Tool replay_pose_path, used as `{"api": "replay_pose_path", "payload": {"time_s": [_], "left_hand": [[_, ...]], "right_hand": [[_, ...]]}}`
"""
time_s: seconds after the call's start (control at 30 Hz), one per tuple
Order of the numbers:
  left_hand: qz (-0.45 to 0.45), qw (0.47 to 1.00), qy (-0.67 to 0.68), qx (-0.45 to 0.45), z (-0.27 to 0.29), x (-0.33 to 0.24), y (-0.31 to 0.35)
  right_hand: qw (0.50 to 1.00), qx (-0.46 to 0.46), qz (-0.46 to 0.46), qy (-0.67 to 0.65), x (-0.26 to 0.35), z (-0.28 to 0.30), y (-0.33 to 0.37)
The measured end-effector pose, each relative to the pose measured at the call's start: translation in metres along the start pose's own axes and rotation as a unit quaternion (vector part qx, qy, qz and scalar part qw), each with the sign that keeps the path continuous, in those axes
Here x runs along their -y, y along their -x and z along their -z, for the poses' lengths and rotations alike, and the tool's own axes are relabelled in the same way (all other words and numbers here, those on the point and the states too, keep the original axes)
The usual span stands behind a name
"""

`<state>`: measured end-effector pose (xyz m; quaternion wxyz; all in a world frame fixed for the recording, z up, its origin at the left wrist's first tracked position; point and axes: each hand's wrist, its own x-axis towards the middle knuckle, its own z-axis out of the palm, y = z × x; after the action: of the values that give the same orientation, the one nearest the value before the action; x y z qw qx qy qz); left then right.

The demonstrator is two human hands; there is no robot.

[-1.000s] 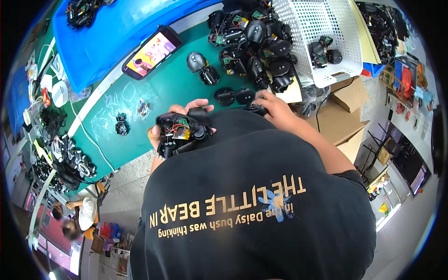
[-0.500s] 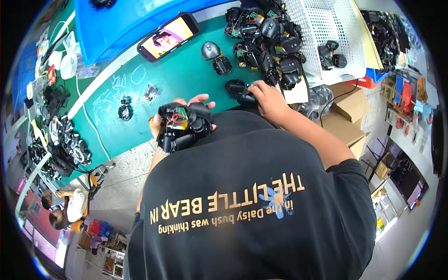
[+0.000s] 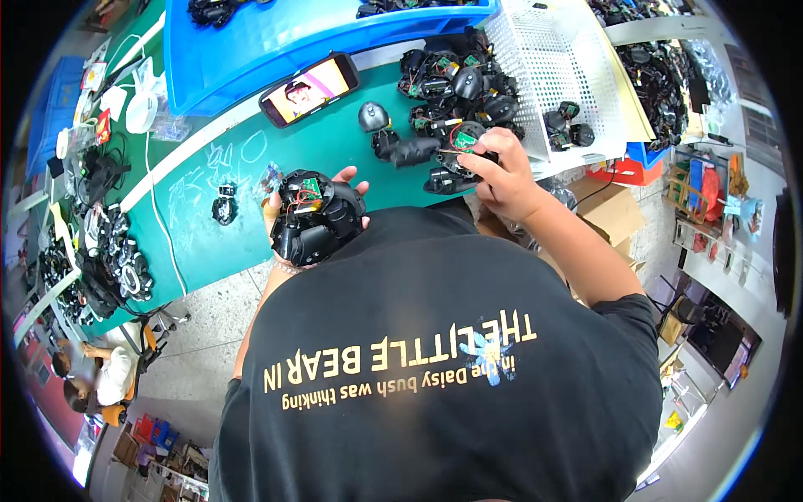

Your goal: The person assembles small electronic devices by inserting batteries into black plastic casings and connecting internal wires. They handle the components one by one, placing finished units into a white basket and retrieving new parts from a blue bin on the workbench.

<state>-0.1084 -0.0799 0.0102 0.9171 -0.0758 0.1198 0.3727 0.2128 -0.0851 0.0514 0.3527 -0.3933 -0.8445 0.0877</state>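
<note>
My left hand (image 3: 350, 176) is wrapped round a bulky black plastic assembly (image 3: 322, 219). A small green circuit board and red wires show on its top. Over the right part of the bench, my right hand (image 3: 506, 176) is closed on a second black assembly (image 3: 447, 180), also with a green board and red wires. One dark lobe of it (image 3: 414, 151) is smeared by motion, and a thin light strip shows at my fingertips; I cannot tell what it is. Just left of it lies another black two-lobed part (image 3: 374, 117).
A heap of similar black assemblies (image 3: 456, 79) lies beyond my right hand, beside a white perforated basket (image 3: 535, 84). A phone (image 3: 309, 88) leans near a blue bin (image 3: 335, 42). A small black part (image 3: 223, 205) rests on the green bench (image 3: 201, 243); a white cable (image 3: 159, 213) crosses it.
My right hand has lifted and turned the black assembly, so its green board and red wires now show. The assembly in my left hand is tilted differently. The whole view has shifted slightly.
</note>
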Motion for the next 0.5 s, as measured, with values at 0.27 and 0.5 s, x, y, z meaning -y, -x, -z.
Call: {"api": "replay_pose_path", "payload": {"time_s": [0.27, 0.5], "left_hand": [[0.023, 1.000, 0.008, 0.020, -0.007, 0.001, -0.015], [0.018, 1.000, 0.002, 0.004, -0.008, -0.002, -0.019]], "right_hand": [[0.983, -0.094, 0.160, -0.014, 0.008, 0.043, -0.074], [0.983, -0.101, 0.148, -0.027, 0.008, 0.045, -0.083]]}}
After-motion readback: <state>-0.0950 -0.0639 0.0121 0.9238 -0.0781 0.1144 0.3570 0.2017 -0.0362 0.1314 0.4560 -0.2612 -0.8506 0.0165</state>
